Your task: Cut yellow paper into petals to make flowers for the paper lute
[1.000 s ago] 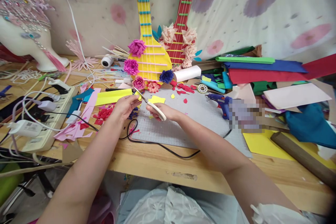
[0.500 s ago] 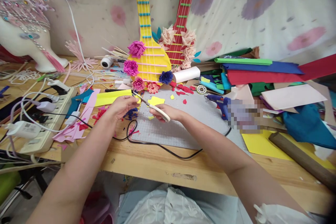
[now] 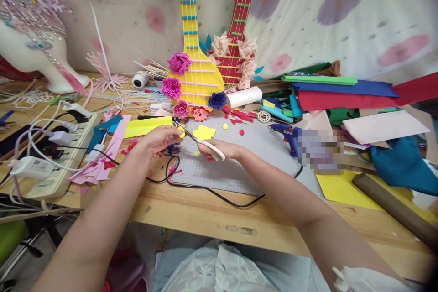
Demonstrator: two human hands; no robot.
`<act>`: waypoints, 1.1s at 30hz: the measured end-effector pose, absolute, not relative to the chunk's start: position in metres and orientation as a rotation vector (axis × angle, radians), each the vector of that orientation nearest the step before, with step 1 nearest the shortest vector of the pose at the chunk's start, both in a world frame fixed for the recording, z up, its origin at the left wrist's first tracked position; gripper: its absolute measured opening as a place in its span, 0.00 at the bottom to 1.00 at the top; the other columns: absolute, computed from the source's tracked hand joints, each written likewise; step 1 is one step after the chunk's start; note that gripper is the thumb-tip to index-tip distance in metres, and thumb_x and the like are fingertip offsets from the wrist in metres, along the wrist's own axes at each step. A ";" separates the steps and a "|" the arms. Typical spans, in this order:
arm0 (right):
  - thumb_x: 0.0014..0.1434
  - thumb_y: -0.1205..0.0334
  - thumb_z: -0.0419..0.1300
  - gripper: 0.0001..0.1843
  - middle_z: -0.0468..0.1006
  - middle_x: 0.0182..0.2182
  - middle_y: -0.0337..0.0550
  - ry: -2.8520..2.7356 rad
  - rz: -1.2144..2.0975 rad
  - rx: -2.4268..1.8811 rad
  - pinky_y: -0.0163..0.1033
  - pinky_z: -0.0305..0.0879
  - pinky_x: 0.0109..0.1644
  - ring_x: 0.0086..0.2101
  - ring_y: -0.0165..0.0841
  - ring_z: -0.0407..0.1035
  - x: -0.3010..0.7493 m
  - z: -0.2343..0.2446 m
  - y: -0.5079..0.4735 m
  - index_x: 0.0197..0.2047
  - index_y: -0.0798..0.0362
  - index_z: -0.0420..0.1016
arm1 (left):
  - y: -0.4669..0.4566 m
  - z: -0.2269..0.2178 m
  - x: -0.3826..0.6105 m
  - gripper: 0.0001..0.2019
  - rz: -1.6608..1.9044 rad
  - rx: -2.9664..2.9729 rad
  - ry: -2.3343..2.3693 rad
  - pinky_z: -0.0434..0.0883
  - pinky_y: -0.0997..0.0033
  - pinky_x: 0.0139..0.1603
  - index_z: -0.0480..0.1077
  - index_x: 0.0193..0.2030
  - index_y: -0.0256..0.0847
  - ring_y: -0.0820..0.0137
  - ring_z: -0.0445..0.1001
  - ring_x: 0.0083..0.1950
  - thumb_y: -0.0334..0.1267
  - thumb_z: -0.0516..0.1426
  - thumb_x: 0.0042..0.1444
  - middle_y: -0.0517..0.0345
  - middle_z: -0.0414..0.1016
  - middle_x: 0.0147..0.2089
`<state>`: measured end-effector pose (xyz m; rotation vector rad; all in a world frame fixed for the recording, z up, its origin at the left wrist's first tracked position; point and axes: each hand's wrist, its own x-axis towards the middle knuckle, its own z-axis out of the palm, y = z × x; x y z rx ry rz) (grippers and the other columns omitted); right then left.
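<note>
My right hand grips cream-handled scissors, whose blades point up and left toward my other hand. My left hand pinches a small yellow paper piece at the blade tips, its fingers closed on it. Both hands hover over the left end of a grey cutting mat. A cut yellow scrap lies on the mat just beyond the scissors. A long yellow paper strip lies left of my left hand.
A blue glue gun lies right on the mat, its black cord looping near the table edge. Two paper guitars with paper flowers lean at the back. A power strip sits left; stacked coloured paper sheets lie right.
The scissors and my right hand have shifted slightly right and down. My left hand keeps its pinch on the yellow piece, almost unmoved.
</note>
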<state>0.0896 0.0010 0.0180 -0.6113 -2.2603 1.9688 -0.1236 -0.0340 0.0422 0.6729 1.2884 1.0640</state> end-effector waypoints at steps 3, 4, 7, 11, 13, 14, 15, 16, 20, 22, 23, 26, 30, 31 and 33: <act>0.51 0.35 0.52 0.27 0.58 0.18 0.31 -2.263 1.954 -0.636 0.31 0.55 0.22 0.19 0.22 0.57 0.089 0.019 0.001 0.25 0.53 0.54 | -0.032 0.043 -0.125 0.05 1.059 0.667 1.313 0.74 0.75 0.30 0.72 0.20 0.34 0.75 0.71 0.27 0.23 0.61 0.36 0.55 0.74 0.25; 0.51 0.35 0.52 0.27 0.58 0.18 0.31 -2.261 1.956 -0.650 0.31 0.54 0.22 0.19 0.22 0.57 0.089 0.019 0.001 0.25 0.53 0.54 | -0.032 0.044 -0.125 0.05 1.055 0.664 1.320 0.74 0.75 0.30 0.72 0.20 0.34 0.75 0.71 0.26 0.22 0.61 0.36 0.55 0.74 0.24; 0.49 0.34 0.54 0.28 0.56 0.16 0.30 -2.236 1.982 -0.692 0.31 0.53 0.21 0.18 0.22 0.56 0.088 0.021 0.001 0.24 0.53 0.53 | -0.030 0.045 -0.126 0.06 1.028 0.668 1.322 0.74 0.73 0.31 0.72 0.19 0.34 0.74 0.71 0.26 0.22 0.62 0.36 0.55 0.73 0.24; 0.47 0.35 0.57 0.28 0.54 0.16 0.28 -2.191 2.027 -0.715 0.30 0.52 0.20 0.17 0.21 0.54 0.088 0.022 0.002 0.24 0.53 0.54 | -0.027 0.044 -0.130 0.06 0.974 0.689 1.292 0.74 0.72 0.34 0.72 0.20 0.34 0.71 0.73 0.28 0.22 0.62 0.36 0.53 0.74 0.26; 0.47 0.35 0.57 0.28 0.54 0.16 0.28 -2.163 2.047 -0.719 0.30 0.52 0.19 0.17 0.21 0.53 0.087 0.020 0.002 0.24 0.53 0.54 | -0.026 0.043 -0.133 0.05 0.951 0.686 1.288 0.74 0.71 0.34 0.73 0.21 0.34 0.71 0.73 0.29 0.22 0.62 0.37 0.53 0.74 0.26; 0.47 0.36 0.57 0.28 0.54 0.16 0.28 -2.145 2.059 -0.718 0.30 0.52 0.19 0.17 0.21 0.53 0.087 0.019 0.002 0.24 0.53 0.54 | -0.025 0.043 -0.134 0.05 0.942 0.682 1.289 0.74 0.71 0.34 0.73 0.21 0.34 0.71 0.73 0.29 0.22 0.62 0.37 0.53 0.74 0.26; 0.47 0.36 0.58 0.28 0.54 0.16 0.28 -2.126 2.074 -0.713 0.30 0.53 0.19 0.16 0.21 0.53 0.086 0.018 0.002 0.24 0.53 0.54 | -0.025 0.042 -0.135 0.05 0.934 0.678 1.289 0.74 0.72 0.34 0.73 0.21 0.34 0.71 0.73 0.29 0.22 0.62 0.38 0.53 0.74 0.26; 0.47 0.36 0.58 0.28 0.54 0.16 0.28 -2.108 2.090 -0.708 0.30 0.53 0.19 0.16 0.21 0.53 0.086 0.017 0.003 0.24 0.52 0.53 | -0.024 0.042 -0.136 0.05 0.928 0.674 1.288 0.74 0.72 0.34 0.73 0.21 0.34 0.71 0.73 0.29 0.23 0.62 0.38 0.53 0.74 0.26; 0.47 0.36 0.58 0.28 0.54 0.15 0.29 -2.105 2.085 -0.738 0.30 0.53 0.17 0.16 0.21 0.53 0.084 0.016 0.001 0.23 0.53 0.54 | -0.023 0.041 -0.139 0.04 0.901 0.664 1.291 0.74 0.74 0.33 0.73 0.22 0.33 0.72 0.73 0.29 0.22 0.61 0.39 0.52 0.75 0.27; 0.47 0.35 0.57 0.28 0.55 0.15 0.29 -2.121 2.061 -0.763 0.29 0.53 0.17 0.16 0.21 0.55 0.082 0.018 0.000 0.23 0.53 0.55 | -0.023 0.041 -0.140 0.05 0.895 0.661 1.296 0.74 0.74 0.33 0.73 0.22 0.32 0.72 0.73 0.29 0.21 0.60 0.39 0.51 0.75 0.28; 0.48 0.36 0.57 0.28 0.56 0.15 0.30 -2.125 2.054 -0.767 0.29 0.53 0.17 0.16 0.21 0.55 0.082 0.019 0.000 0.23 0.53 0.55 | -0.024 0.041 -0.140 0.05 0.897 0.659 1.296 0.74 0.74 0.33 0.73 0.22 0.32 0.72 0.74 0.29 0.21 0.60 0.39 0.50 0.75 0.28; 0.48 0.37 0.57 0.28 0.57 0.15 0.30 -2.114 2.059 -0.766 0.29 0.53 0.17 0.15 0.21 0.55 0.078 0.018 -0.001 0.22 0.53 0.55 | -0.025 0.042 -0.143 0.05 0.911 0.651 1.292 0.74 0.74 0.33 0.73 0.22 0.33 0.71 0.74 0.29 0.21 0.60 0.38 0.50 0.76 0.28; 0.49 0.38 0.57 0.27 0.56 0.14 0.29 -2.084 2.085 -0.731 0.30 0.54 0.17 0.14 0.21 0.55 0.073 0.010 0.000 0.22 0.53 0.54 | -0.027 0.042 -0.147 0.06 0.916 0.636 1.302 0.74 0.74 0.32 0.73 0.22 0.33 0.71 0.74 0.29 0.21 0.61 0.38 0.51 0.76 0.28; 0.50 0.38 0.57 0.27 0.56 0.14 0.29 -2.078 2.093 -0.719 0.30 0.54 0.17 0.14 0.21 0.55 0.072 0.008 0.001 0.22 0.53 0.54 | -0.028 0.042 -0.148 0.06 0.921 0.629 1.306 0.74 0.74 0.32 0.73 0.22 0.33 0.71 0.74 0.28 0.21 0.61 0.37 0.51 0.76 0.28; 0.50 0.38 0.56 0.26 0.56 0.13 0.29 -2.068 2.117 -0.699 0.30 0.54 0.16 0.14 0.21 0.55 0.070 0.004 0.002 0.22 0.53 0.54 | -0.030 0.042 -0.150 0.06 0.932 0.617 1.312 0.75 0.75 0.32 0.73 0.23 0.33 0.71 0.74 0.28 0.21 0.61 0.37 0.51 0.76 0.28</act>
